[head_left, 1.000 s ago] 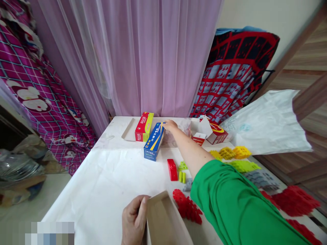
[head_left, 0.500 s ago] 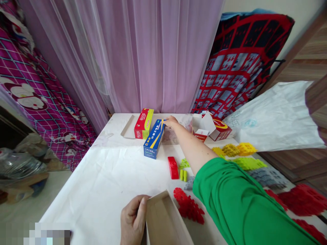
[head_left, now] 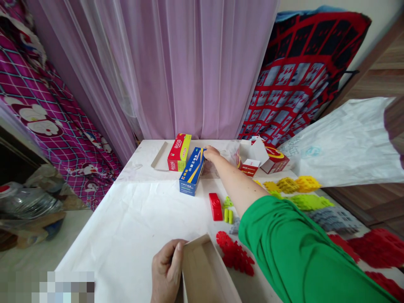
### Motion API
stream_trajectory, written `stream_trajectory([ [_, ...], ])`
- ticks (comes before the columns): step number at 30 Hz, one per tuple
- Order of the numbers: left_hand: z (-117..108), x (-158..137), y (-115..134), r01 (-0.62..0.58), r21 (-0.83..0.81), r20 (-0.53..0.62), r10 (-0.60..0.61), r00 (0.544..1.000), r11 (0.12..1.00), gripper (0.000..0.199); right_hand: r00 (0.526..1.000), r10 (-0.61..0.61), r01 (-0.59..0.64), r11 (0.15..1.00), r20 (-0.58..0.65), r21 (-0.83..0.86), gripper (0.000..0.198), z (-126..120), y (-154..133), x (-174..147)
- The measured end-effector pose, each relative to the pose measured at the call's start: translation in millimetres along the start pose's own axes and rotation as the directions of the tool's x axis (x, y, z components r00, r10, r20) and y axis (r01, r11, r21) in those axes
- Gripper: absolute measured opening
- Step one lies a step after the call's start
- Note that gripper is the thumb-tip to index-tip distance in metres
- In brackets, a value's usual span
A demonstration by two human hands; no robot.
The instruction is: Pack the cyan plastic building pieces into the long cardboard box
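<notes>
Near the front edge of the view, my left hand [head_left: 167,269] grips the left wall of an open cardboard box [head_left: 206,269], thumb on top; its plain brown inside faces me. My right arm stretches far across the table. At its end, my right hand [head_left: 212,153] is closed on the far right corner of a blue box [head_left: 191,170] with yellow stripes and white lettering; some fingers are hidden. Just left of that stands a red and yellow box [head_left: 179,151]. A red block [head_left: 215,206] and small lime-green pieces [head_left: 228,216] lie below my forearm.
Red snowflake-shaped pieces [head_left: 235,254] lie right of the cardboard box. Further right are yellow [head_left: 287,185], lime [head_left: 311,202], grey [head_left: 334,219] and red rows [head_left: 375,248]. An opened red box [head_left: 273,158] stands at the back right, beside a white plastic bag [head_left: 341,143].
The view has shifted slightly, so everything sits a little further right. Both hands keep their places on the two boxes.
</notes>
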State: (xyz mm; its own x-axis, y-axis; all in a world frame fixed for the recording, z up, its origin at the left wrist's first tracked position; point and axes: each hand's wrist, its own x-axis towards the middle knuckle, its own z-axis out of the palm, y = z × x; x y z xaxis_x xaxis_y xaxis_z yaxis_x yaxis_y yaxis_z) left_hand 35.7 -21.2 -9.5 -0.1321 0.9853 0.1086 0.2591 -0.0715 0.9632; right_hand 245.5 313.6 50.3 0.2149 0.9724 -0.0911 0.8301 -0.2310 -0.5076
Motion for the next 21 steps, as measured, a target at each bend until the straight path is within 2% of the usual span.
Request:
stream_trajectory([
  [6, 1.2, 0.7, 1.6, 0.017, 0.001, -0.012, -0.017, 1.000, 1.000, 0.043, 1.000, 0.005, -0.006, 1.000, -0.031, -0.019, 0.038, -10.0, 7.4, -6.1],
  [10, 1.1, 0.8, 1.5, 0.023, -0.005, -0.006, -0.023, 1.000, 1.000, 0.044, 0.997, -0.052, 0.048, 0.997, -0.065, -0.059, 0.043, -16.0, 3.7, -21.2],
  [14, 1.0, 1.2, -2.4, 0.005, -0.003, 0.002, -0.005, 1.000, 1.000, 0.042, 0.981, -0.177, 0.168, 0.980, -0.079, -0.108, 0.046, -21.1, 4.2, -53.6],
  [17, 1.4, 1.7, -6.5, -0.028, 0.006, -0.013, 0.028, 1.000, 1.000, 0.040, 0.960, -0.274, 0.264, 0.955, -0.058, -0.138, 0.046, -28.6, 15.5, -86.2],
  [21, 2.3, 3.4, -8.7, -0.051, 0.020, -0.051, 0.052, 0.997, 0.999, 0.039, 0.914, -0.403, 0.404, 0.894, 0.044, -0.193, 0.038, -40.7, 43.0, -134.7],
])
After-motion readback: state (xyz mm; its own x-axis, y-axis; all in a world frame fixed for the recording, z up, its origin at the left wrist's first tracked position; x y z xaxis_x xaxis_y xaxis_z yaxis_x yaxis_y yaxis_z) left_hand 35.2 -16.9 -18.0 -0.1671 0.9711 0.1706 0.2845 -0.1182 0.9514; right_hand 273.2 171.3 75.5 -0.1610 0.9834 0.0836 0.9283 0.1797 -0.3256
